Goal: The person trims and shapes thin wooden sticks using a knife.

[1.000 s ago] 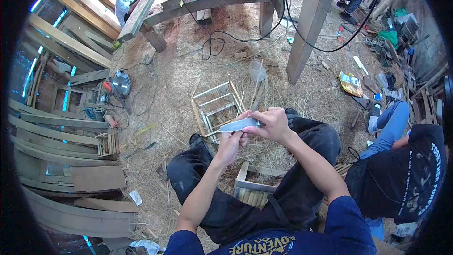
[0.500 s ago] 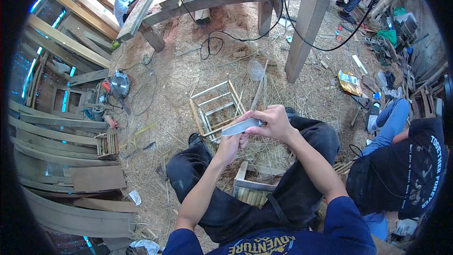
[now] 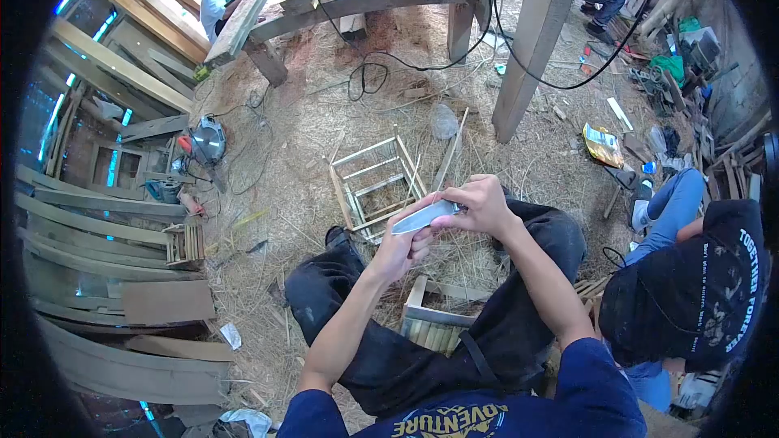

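A flat grey knife (image 3: 423, 217) with a tapered blade is held up above my lap, its broad face towards me. My right hand (image 3: 479, 204) pinches its right end between thumb and fingers. Curled under and along the blade is my left hand (image 3: 395, 253), closed against it; whatever else its fingers may hold is hidden. Between my legs sits a small wooden slatted frame (image 3: 438, 316). Beyond my hands, a larger frame of thin wooden strips (image 3: 377, 178) rests on the straw-covered floor.
A circular saw (image 3: 208, 142) lies on the left near stacked boards (image 3: 122, 227). Ahead are a wooden workbench (image 3: 365, 2), a post (image 3: 535, 49) and hanging black cable. A person in a black shirt (image 3: 690, 292) sits close on my right. Two other people are farther back.
Both hands have shifted slightly right with the knife. The right thumb now lies farther over the blade, and the blade's face has turned a little.
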Available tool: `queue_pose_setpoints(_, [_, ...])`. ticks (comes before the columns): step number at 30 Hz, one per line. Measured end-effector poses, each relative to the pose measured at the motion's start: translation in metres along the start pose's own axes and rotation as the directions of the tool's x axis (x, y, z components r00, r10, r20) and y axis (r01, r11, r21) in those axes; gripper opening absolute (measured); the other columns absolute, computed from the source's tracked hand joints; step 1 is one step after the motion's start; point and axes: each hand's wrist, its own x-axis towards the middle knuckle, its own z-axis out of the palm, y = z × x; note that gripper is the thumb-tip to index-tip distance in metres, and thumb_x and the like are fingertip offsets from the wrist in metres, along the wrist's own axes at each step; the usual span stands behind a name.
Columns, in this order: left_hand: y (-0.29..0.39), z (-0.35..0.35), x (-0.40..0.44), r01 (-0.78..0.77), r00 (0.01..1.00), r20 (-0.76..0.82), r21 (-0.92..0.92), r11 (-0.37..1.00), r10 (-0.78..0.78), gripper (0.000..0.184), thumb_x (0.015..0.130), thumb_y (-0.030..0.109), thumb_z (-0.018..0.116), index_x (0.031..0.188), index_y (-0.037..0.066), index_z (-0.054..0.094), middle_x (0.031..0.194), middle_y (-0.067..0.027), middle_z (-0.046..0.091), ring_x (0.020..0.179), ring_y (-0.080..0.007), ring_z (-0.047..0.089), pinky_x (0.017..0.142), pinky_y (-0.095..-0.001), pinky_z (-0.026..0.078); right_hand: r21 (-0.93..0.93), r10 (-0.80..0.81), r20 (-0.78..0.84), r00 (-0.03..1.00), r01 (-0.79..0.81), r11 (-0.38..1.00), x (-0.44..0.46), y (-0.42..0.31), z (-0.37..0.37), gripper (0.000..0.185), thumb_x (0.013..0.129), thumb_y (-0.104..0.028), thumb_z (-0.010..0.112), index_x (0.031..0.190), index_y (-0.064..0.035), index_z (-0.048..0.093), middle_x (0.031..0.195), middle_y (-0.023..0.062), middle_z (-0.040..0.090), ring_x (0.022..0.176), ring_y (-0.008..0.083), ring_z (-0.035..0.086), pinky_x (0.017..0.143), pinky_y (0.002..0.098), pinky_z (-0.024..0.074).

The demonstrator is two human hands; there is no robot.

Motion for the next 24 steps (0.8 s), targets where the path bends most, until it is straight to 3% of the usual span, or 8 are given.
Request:
queue_pose_setpoints(2, [-0.004, -0.001, -0.005, -0.037, 0.999, 0.031, 0.058, 0.998, 0.035, 0.044, 0.103, 0.012, 0.046, 0.147, 0.012, 0.045, 0.069, 0.0077, 0.036, 0.052, -0.0026, 0.028, 0.044, -0.0193, 0.021, -0.03, 0.063, -0.019, 0.998, -0.064, 0.997, -0.001, 0.008, -0.004, 0.044, 0.073, -0.053, 0.078, 0.084, -0.0112, 0.073, 0.055, 0.0042, 0.059, 0.047, 0.0213, 0.058, 0.051, 0.0332, 0.0446])
queue_pose_setpoints(3, [-0.008, -0.002, -0.008, -0.054, 0.998, 0.049, 0.088, 0.995, 0.05, 0.043, 0.103, 0.014, 0.047, 0.147, 0.012, 0.045, 0.068, 0.0084, 0.034, 0.052, -0.0024, 0.027, 0.044, -0.019, 0.02, 0.03, 0.189, -0.145, 0.971, -0.187, 0.982, -0.001, 0.018, -0.003, 0.043, 0.076, -0.052, 0.077, 0.083, -0.0105, 0.073, 0.055, 0.0057, 0.059, 0.048, 0.0218, 0.059, 0.05, 0.0341, 0.0451])
queue_pose_setpoints(6, [-0.022, 0.007, -0.011, -0.062, 0.994, 0.088, 0.035, 0.997, 0.058, 0.043, 0.104, 0.018, 0.049, 0.147, 0.011, 0.045, 0.07, 0.0066, 0.035, 0.053, -0.0035, 0.03, 0.044, -0.0195, 0.024, -0.147, 0.191, -0.222, 0.956, -0.226, 0.963, 0.004, 0.034, -0.02, 0.042, 0.076, -0.054, 0.077, 0.076, -0.0129, 0.071, 0.052, 0.0049, 0.058, 0.043, 0.0215, 0.057, 0.046, 0.0346, 0.0441])
queue_pose_setpoints(11, [-0.017, -0.013, 0.0, -0.168, 0.978, -0.103, 0.124, 0.978, 0.181, 0.045, 0.102, 0.009, 0.051, 0.147, 0.012, 0.046, 0.071, 0.0046, 0.044, 0.052, -0.0038, 0.031, 0.046, -0.0201, 0.028, 0.023, 0.064, 0.054, 0.996, -0.066, 0.998, -0.003, -0.007, 0.008, 0.045, 0.076, -0.058, 0.074, 0.082, -0.0132, 0.071, 0.052, 0.0074, 0.057, 0.044, 0.0242, 0.056, 0.047, 0.0359, 0.044])
queue_pose_setpoints(14, [-0.012, -0.007, 0.0, -0.167, 0.976, -0.123, 0.125, 0.978, 0.182, 0.046, 0.101, 0.006, 0.049, 0.146, 0.013, 0.047, 0.071, 0.0052, 0.043, 0.053, -0.0037, 0.031, 0.046, -0.0198, 0.028, 0.135, 0.06, 0.014, 0.998, -0.061, 0.989, 0.0, -0.009, 0.027, 0.046, 0.076, -0.058, 0.074, 0.085, -0.0132, 0.072, 0.052, 0.0072, 0.057, 0.043, 0.0252, 0.055, 0.047, 0.036, 0.0434])
queue_pose_setpoints(18, [-0.005, -0.008, 0.001, -0.149, 0.986, -0.054, 0.102, 0.983, 0.155, 0.046, 0.101, 0.007, 0.047, 0.147, 0.011, 0.045, 0.074, 0.0056, 0.044, 0.058, -0.0024, 0.033, 0.045, -0.0191, 0.025, 0.133, 0.007, 0.013, 1.0, -0.009, 0.991, 0.008, -0.009, 0.02, 0.051, 0.07, -0.053, 0.08, 0.096, -0.0089, 0.074, 0.051, 0.0062, 0.055, 0.046, 0.023, 0.058, 0.049, 0.0342, 0.0433])
queue_pose_setpoints(24, [0.005, 0.003, -0.005, -0.11, 0.991, -0.053, 0.148, 0.983, 0.119, 0.044, 0.102, 0.007, 0.045, 0.146, 0.01, 0.046, 0.069, 0.0055, 0.039, 0.055, -0.0023, 0.032, 0.043, -0.0192, 0.021, 0.064, -0.042, 0.035, 0.999, 0.039, 0.997, 0.009, 0.002, 0.002, 0.051, 0.068, -0.055, 0.08, 0.09, -0.0098, 0.074, 0.054, 0.0036, 0.057, 0.046, 0.0214, 0.057, 0.05, 0.0329, 0.0437])
